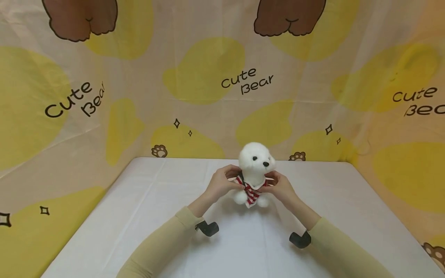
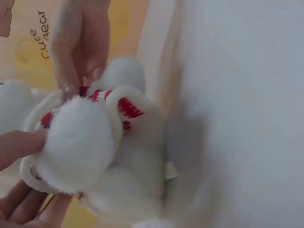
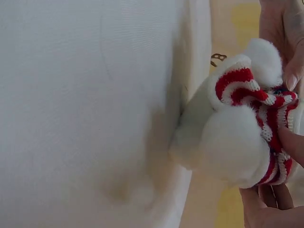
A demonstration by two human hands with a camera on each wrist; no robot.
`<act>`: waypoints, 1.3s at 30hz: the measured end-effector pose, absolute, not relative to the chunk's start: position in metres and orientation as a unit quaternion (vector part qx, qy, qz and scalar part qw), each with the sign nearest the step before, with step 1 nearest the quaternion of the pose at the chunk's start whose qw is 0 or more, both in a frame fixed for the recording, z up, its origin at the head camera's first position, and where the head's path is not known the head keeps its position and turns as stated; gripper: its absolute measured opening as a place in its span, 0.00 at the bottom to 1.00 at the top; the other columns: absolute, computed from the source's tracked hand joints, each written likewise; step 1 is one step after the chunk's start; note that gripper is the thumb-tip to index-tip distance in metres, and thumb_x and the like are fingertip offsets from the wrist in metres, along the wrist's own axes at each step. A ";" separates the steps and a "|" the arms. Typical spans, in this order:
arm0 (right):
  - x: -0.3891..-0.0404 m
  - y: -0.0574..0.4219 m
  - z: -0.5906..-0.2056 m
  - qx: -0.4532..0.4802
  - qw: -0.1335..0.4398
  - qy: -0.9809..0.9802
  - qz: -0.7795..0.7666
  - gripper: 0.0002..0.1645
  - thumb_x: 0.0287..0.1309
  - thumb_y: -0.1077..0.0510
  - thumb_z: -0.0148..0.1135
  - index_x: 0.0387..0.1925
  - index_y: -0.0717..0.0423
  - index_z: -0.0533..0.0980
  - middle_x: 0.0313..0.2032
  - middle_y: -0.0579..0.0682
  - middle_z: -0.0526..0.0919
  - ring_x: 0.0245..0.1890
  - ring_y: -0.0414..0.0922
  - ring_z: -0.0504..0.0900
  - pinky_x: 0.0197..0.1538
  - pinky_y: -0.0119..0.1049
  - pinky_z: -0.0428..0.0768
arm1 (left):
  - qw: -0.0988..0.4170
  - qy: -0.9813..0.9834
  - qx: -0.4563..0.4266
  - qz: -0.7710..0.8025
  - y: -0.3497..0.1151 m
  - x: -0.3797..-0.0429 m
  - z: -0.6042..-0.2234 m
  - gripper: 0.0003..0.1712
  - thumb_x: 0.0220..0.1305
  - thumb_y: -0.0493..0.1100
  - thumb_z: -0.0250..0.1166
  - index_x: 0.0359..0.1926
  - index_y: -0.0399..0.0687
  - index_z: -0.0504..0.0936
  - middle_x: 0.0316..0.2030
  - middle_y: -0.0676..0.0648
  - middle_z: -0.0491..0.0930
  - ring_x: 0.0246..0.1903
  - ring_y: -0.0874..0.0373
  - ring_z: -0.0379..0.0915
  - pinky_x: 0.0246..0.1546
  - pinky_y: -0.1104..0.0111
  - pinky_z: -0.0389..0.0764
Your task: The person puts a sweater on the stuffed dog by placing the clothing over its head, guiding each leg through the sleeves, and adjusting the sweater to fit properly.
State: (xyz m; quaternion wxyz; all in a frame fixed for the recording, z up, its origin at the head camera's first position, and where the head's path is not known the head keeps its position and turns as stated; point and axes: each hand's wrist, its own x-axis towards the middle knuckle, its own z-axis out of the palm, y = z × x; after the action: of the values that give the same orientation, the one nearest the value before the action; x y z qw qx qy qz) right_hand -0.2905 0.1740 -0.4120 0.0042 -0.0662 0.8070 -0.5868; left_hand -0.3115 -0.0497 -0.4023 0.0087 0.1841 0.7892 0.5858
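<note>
A white plush dog (image 1: pixel 255 156) with black eyes and nose sits upright near the table's back edge. Round its neck and chest is a red-and-white striped knit garment (image 1: pixel 252 195), its pointed flap hanging in front. The left hand (image 1: pixel 222 181) grips one side of the toy at the knit, thumb in front and fingers behind. On the other side the right hand (image 1: pixel 281 189) does the same. In the right wrist view the right thumb (image 3: pixel 292 145) presses on the striped knit (image 3: pixel 240 85). The left wrist view shows white fluffy paws (image 2: pixel 78 142); fingertips behind the toy are hidden.
A white-covered table (image 1: pixel 156 216) lies under both forearms. Behind it and at its sides hangs a yellow-patterned cloth (image 1: pixel 205 73) with "Cute Bear" lettering. Black wrist mounts (image 1: pixel 208 228) stick out from the sleeve cuffs.
</note>
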 end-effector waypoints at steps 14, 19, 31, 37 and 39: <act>-0.277 0.179 -0.425 -0.116 -0.019 0.818 -0.563 0.44 0.43 0.65 0.74 0.63 0.60 0.64 0.56 0.62 0.73 0.56 0.58 0.76 0.54 0.43 0.78 | 0.019 0.749 0.222 0.624 -0.060 -0.306 -0.427 0.37 0.38 0.25 0.74 0.55 0.38 0.75 0.53 0.37 0.78 0.56 0.46 0.73 0.54 0.59 0.76; -0.273 0.182 -0.426 -0.132 -0.011 0.821 -0.556 0.44 0.42 0.64 0.74 0.62 0.60 0.65 0.56 0.62 0.74 0.57 0.59 0.75 0.54 0.45 0.78 | 0.007 0.761 0.218 0.611 -0.061 -0.299 -0.433 0.36 0.39 0.28 0.76 0.54 0.43 0.77 0.53 0.42 0.79 0.57 0.49 0.73 0.51 0.67 0.78; -0.268 0.180 -0.424 -0.148 -0.004 0.835 -0.530 0.40 0.40 0.64 0.76 0.57 0.59 0.68 0.57 0.61 0.74 0.56 0.59 0.75 0.53 0.49 0.78 | 0.005 0.766 0.214 0.606 -0.066 -0.292 -0.445 0.34 0.38 0.30 0.76 0.52 0.48 0.79 0.55 0.46 0.78 0.59 0.52 0.71 0.50 0.67 0.78; -0.271 0.186 -0.420 -0.165 0.027 0.837 -0.522 0.38 0.40 0.62 0.76 0.55 0.60 0.69 0.55 0.60 0.75 0.53 0.56 0.77 0.52 0.46 0.79 | 0.016 0.771 0.231 0.593 -0.070 -0.291 -0.443 0.35 0.41 0.31 0.76 0.55 0.48 0.77 0.57 0.45 0.77 0.59 0.50 0.71 0.53 0.64 0.77; -0.274 0.191 -0.416 -0.181 0.055 0.834 -0.518 0.35 0.43 0.62 0.75 0.54 0.61 0.69 0.54 0.60 0.75 0.52 0.56 0.77 0.51 0.45 0.79 | 0.029 0.778 0.246 0.577 -0.075 -0.291 -0.440 0.37 0.42 0.33 0.76 0.57 0.48 0.75 0.58 0.45 0.76 0.59 0.48 0.71 0.55 0.63 0.75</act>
State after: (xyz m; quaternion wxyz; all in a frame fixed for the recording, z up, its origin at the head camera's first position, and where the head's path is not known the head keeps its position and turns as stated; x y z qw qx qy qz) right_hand -0.2742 0.1910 -0.4163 0.0546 -0.1809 0.8341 -0.5183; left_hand -0.2909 -0.0749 -0.4397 0.0292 0.2461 0.7783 0.5769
